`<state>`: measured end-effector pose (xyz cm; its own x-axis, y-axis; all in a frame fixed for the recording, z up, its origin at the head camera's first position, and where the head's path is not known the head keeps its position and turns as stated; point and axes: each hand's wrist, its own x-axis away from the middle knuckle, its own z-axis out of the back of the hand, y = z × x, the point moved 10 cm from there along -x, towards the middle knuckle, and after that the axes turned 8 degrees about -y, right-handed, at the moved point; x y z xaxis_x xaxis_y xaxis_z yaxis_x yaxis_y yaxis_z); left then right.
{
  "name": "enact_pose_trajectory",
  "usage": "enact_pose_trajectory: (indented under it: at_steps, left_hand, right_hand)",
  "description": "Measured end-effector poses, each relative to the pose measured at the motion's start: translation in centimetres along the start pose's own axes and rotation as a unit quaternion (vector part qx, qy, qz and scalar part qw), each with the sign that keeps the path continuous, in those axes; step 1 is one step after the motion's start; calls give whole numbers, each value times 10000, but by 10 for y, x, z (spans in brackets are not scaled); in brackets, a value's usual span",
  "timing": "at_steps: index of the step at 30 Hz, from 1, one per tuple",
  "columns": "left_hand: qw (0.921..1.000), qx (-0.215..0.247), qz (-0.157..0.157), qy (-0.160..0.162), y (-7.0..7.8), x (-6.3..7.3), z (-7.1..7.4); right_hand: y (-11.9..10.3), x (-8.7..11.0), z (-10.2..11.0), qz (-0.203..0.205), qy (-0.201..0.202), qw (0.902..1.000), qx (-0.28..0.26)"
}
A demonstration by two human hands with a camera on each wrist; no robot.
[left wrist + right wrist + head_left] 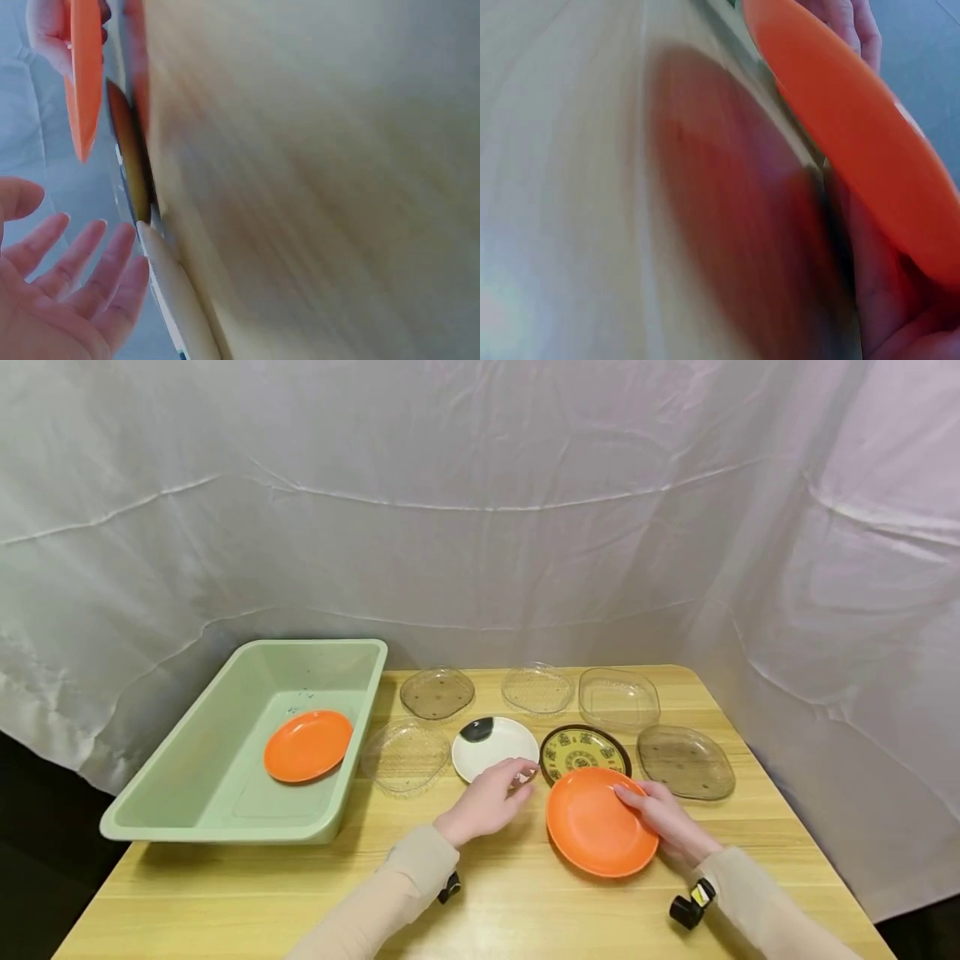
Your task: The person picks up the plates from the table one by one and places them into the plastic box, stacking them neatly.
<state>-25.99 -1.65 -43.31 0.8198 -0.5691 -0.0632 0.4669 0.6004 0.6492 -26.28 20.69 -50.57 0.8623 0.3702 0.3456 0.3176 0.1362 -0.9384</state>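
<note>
An orange plate (602,823) is held up off the table by my right hand (670,822), thumb on top of the rim and fingers beneath. In the right wrist view the plate (855,112) is tilted above the wood, its reflection below. My left hand (491,800) hovers at the near edge of a white plate (495,743) with a black patch, fingers loosely bent and holding nothing. The left wrist view shows that hand (75,292) with its fingers spread. A yellow patterned plate (581,750) with a dark rim lies behind the orange plate, partly covered.
A green tub (225,835) stands at the left with another orange plate (307,746) inside. Clear glass plates (408,756) and smoky ones (686,762) lie around the patterned plates on the wooden table (517,910). Grey cloth (480,560) hangs behind.
</note>
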Motion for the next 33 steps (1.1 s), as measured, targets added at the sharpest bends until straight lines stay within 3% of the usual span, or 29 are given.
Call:
enact_pose_trajectory:
  at_steps: [11, 19, 24, 28, 33]
  left_hand:
    - [9893, 1203, 320, 761, -15, 1, 32]
    - [9740, 1625, 505, 1494, -23, 9, 65]
    - [9548, 2368, 661, 1670, -30, 11, 74]
    - [9324, 3042, 947, 1705, -40, 11, 72]
    - [9074, 3645, 1056, 1805, -48, 11, 71]
  right_hand:
    - [-18, -13, -17, 43, 310, 9956, -884]
    - [-46, -25, -28, 381, 426, 9957, -726]
    - [-61, -31, -30, 513, 878, 9932, -567]
    - [-70, -35, -34, 515, 1166, 9901, -588]
    - [-81, -40, -44, 642, 1288, 9864, -789]
